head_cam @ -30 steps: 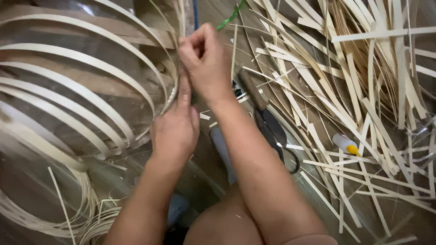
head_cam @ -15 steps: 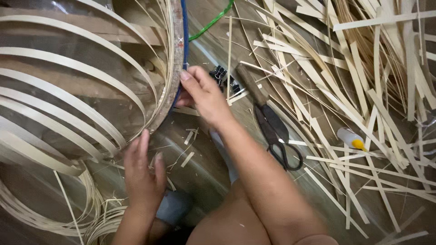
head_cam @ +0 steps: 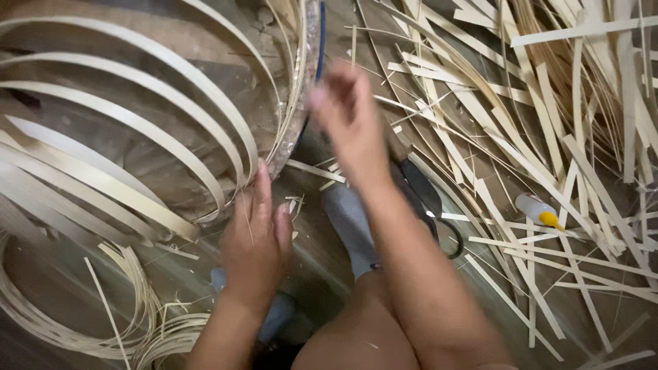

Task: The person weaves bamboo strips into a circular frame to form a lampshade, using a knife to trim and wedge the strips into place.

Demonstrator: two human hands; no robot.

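A round frame of bent bamboo strips (head_cam: 123, 130) fills the left side, its bound rim (head_cam: 295, 103) running down toward the middle. My left hand (head_cam: 257, 236) lies low by the rim's lower end, fingers together and pointing up, touching the strips. My right hand (head_cam: 349, 116) is raised just right of the rim, blurred by motion, fingers loosely curled near a blue cord (head_cam: 320, 41) along the rim. Whether the right hand grips anything is unclear.
Loose flat bamboo strips (head_cam: 548, 123) cover the floor on the right. Black-handled scissors (head_cam: 428, 205) lie partly behind my right forearm. A small white glue bottle with a yellow tip (head_cam: 538, 210) lies among the strips. Thin coiled strips (head_cam: 137, 322) lie bottom left.
My left hand dropped from the rim, then rose toward its lower end. My right hand came off the rim and now hovers just right of it. The camera view shifted down and closer.
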